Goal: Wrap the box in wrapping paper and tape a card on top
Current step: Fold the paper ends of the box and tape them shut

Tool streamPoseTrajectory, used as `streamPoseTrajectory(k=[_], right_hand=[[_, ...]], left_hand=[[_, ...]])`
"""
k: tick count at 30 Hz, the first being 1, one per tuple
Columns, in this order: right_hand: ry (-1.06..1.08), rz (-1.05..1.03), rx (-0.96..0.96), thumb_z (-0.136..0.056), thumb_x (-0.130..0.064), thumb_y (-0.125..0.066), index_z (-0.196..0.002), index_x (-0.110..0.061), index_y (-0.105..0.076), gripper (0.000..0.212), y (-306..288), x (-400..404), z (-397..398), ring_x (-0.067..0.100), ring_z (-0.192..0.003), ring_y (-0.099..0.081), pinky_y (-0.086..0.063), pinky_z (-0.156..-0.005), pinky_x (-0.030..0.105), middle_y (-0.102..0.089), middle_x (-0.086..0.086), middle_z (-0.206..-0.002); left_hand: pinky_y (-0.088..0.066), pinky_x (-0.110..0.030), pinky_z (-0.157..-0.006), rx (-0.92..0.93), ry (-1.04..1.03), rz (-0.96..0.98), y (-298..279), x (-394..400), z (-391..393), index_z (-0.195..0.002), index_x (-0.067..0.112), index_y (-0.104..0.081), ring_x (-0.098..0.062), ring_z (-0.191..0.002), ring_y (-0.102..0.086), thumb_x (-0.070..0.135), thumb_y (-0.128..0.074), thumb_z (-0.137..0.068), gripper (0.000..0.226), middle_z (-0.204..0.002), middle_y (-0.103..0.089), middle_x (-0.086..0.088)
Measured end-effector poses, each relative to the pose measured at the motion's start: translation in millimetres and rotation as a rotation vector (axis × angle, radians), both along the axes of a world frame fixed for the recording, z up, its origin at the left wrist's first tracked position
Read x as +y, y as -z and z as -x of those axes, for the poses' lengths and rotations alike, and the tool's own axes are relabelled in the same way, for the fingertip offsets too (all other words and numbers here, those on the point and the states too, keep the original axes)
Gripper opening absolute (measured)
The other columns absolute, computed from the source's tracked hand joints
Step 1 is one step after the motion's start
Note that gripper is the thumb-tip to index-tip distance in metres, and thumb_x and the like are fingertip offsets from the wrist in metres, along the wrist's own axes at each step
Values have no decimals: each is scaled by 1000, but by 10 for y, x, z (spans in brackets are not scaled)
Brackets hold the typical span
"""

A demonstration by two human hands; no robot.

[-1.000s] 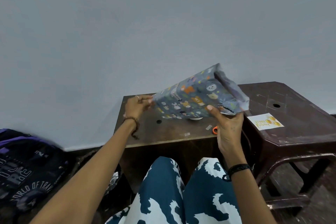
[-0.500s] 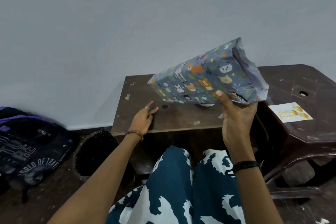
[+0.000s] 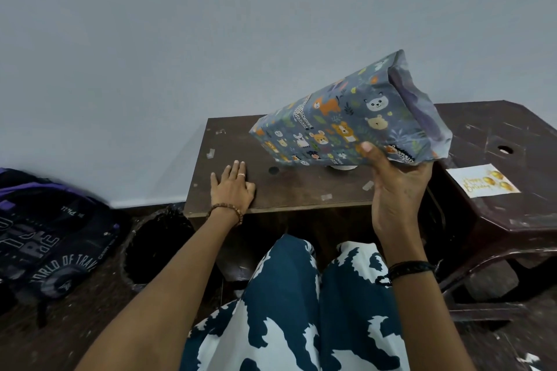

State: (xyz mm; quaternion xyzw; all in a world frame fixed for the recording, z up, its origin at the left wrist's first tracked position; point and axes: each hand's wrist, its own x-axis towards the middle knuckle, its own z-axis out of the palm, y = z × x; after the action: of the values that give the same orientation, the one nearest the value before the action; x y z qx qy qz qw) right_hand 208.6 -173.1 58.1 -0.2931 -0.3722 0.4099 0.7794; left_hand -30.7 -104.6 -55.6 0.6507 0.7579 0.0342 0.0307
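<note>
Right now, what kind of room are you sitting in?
Probably a plain room at home, used as a makeshift craft corner. A small brown table stands against a bare wall, a backpack lies on the floor, and a plastic stool holds a birthday card.

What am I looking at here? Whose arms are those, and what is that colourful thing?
There is no machine here, just a person. The camera sits on their head and looks down, so you see their own arms and their lap. The right hand holds up a box wrapped in paper with little animals on it; the end by the hand is not closed yet. The left hand rests flat on a small brown table, which has bits of tape stuck to it. A birthday card lies on a dark stool to the right. A backpack sits on the floor.
</note>
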Motion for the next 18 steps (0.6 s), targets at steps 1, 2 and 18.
streamPoseTrajectory(k=[1, 2, 18], right_hand=[[-3, 0, 3, -72, 9, -70, -118, -15, -50, 55, 1, -1, -3, 20, -105, -63, -43, -98, 58, -69, -6, -103], [-5, 2, 8, -71, 7, -72, -120, -14, -48, 58, -5, -6, -1, 21, -107, -63, -43, -98, 58, -68, -5, -105], [-31, -3, 30, -69, 1, -73, -128, -7, -42, 67, -26, -150, 95, 21, -106, -62, -43, -99, 58, -67, -3, -108]], left_hand=[[-7, -48, -115, 3, -22, 10, -9, -9, 4, -149, 18, -13, -19, -144, -11, 33, -27, -96, 56, -157, -12, -4], [-7, -49, -115, 1, -44, 23, -21, -14, 5, -149, 20, -13, -21, -144, -11, 34, -26, -96, 56, -157, -11, -6], [-22, -45, -112, -2, 46, 18, -66, -307, 140, -143, 17, -28, -28, -140, -21, 33, -25, -100, 45, -152, -22, -11]])
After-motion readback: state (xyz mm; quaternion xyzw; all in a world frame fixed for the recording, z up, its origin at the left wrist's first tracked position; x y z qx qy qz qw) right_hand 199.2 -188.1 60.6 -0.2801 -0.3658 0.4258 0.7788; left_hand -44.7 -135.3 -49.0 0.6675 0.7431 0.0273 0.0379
